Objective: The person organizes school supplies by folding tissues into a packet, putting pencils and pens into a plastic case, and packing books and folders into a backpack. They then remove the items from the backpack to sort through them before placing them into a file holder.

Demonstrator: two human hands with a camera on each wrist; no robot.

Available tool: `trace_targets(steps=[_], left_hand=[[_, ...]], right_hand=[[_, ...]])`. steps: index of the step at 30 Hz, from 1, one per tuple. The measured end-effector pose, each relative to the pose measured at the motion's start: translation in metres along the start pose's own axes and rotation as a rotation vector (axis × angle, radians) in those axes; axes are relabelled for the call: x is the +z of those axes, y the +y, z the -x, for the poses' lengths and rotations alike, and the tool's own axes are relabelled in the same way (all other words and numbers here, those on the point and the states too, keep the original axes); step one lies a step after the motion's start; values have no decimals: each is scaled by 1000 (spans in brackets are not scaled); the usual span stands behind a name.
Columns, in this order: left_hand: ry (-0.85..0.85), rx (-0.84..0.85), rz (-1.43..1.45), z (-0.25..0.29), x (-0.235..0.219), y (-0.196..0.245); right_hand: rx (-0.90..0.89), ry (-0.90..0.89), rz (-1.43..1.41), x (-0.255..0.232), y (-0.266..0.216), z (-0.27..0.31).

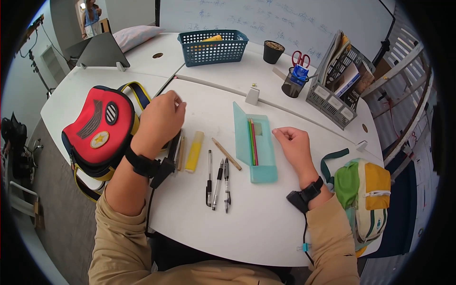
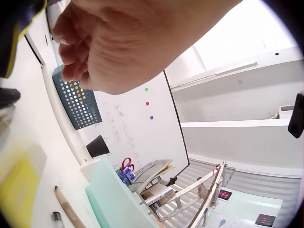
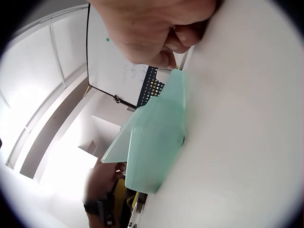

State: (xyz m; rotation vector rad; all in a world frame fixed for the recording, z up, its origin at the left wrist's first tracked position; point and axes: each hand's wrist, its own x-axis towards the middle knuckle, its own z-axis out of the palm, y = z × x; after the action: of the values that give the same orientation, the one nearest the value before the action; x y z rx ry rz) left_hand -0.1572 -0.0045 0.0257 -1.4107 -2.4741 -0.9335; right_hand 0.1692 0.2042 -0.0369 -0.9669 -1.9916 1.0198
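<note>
Open pencil case set on the desk, with two coloured pencils laid inside.
At the case's right edge the right grip is placed, fingers curled; whether the edge is pinched cannot be told. Left of the case are laid a wooden pencil, three pens and a yellow item; farther left, the left grip is held loosely curled, nothing seen in it. Sorting seems in hand; for any pen, a fine pinch would be needed.

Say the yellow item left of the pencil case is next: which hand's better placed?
Left, probably. The left hand is nearer the yellow item and on the same side of the open pencil case. The right hand is beside the case's opposite side, with the case in between.
</note>
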Motion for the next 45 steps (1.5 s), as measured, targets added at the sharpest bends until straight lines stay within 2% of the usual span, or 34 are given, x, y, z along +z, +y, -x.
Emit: trace_targets(steps=[2,5,8,11,14,17,20,23,24,28,31,34,37,45], left_hand=[[-126,-60,-128,1,-6,-6],[-297,-50,-262,4,-2,-16],[-444,-136,-315,0,-2,-7],[-392,-79,-323,2,5,-14],[-214,-4,-270,8,14,-15],[-203,53,-145,14,6,10],[-375,111,0,23,0,33],[-602,141,-105,45,-12,67],[-602,211,-199,52,-10,70],[-685,222,-187,63,-7,67],[-586,217,-162,65,0,57],[-556,389,-88,68,-13,61],[-763,419,-95,64,-20,66],[-1040,524,37,44,-24,54]], right_hand=[[5,-6,-33,1,2,-1],[15,-16,-32,4,4,1],[21,-19,-13,1,-1,2],[10,-12,-36,2,1,2],[12,-8,-31,3,1,3],[12,-10,-21,2,0,3],[26,0,-10,3,0,3],[19,5,-5,3,1,3],[20,6,1,3,1,3],[33,-2,22,2,-3,4],[33,7,29,3,-5,4],[26,10,32,4,-4,4],[27,5,37,4,-3,4],[22,-1,10,4,-1,3]])
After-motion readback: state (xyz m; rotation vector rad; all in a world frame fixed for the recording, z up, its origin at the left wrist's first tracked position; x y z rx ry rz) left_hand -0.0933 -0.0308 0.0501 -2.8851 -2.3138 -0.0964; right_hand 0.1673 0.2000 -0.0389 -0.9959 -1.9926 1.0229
